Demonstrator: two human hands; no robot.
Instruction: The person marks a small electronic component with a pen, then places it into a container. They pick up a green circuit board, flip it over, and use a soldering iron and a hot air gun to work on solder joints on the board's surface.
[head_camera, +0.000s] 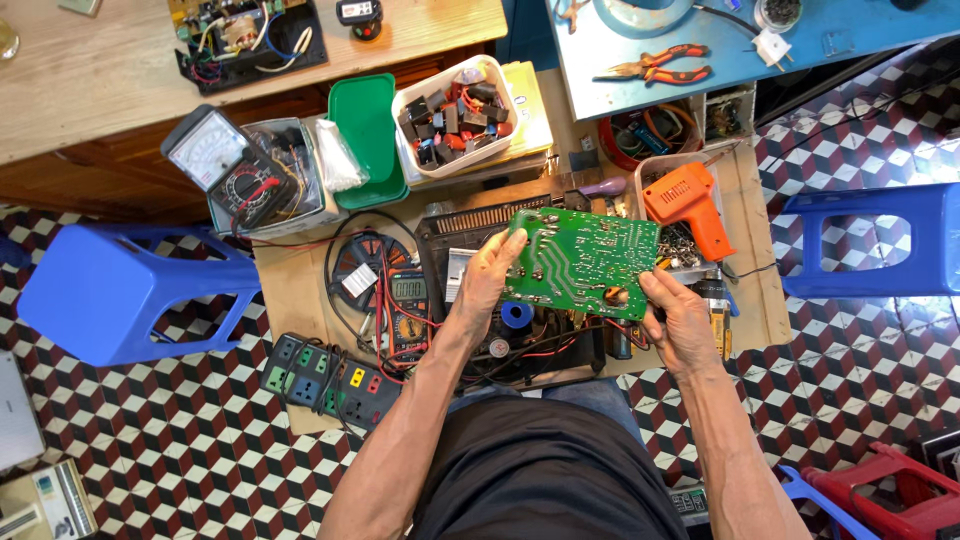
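Left hand (487, 283): grip closed on the left edge of the green circuit board (580, 262), fingers curled over the rim.
Right hand (683, 322): grip pinching the board's lower right corner, thumb on top.
Board position: held in the air, solder side up and slightly tilted, above the open black chassis (470, 235) at the middle of the low wooden table (290, 290).
Handling note: my judgement is that edge-only contact is right here; fingertips off the solder joints, both hands level so the board does not flex or pull on the wires below it.
Board surface: flat, stiff, glossy green, pale traces in curved bands, small silvery solder dots.
Chassis: dark metal, slotted vent along its far edge, red and black wires inside.
Left of chassis: yellow-trimmed digital multimeter (408, 300) with red leads; beside it a dark power strip (330, 380) at the table's near-left corner.
Right edge of table: orange plastic soldering gun (690, 205), just beside the board.
Far edge: white tub of small black and red parts (455, 115); analogue meter (215, 155).
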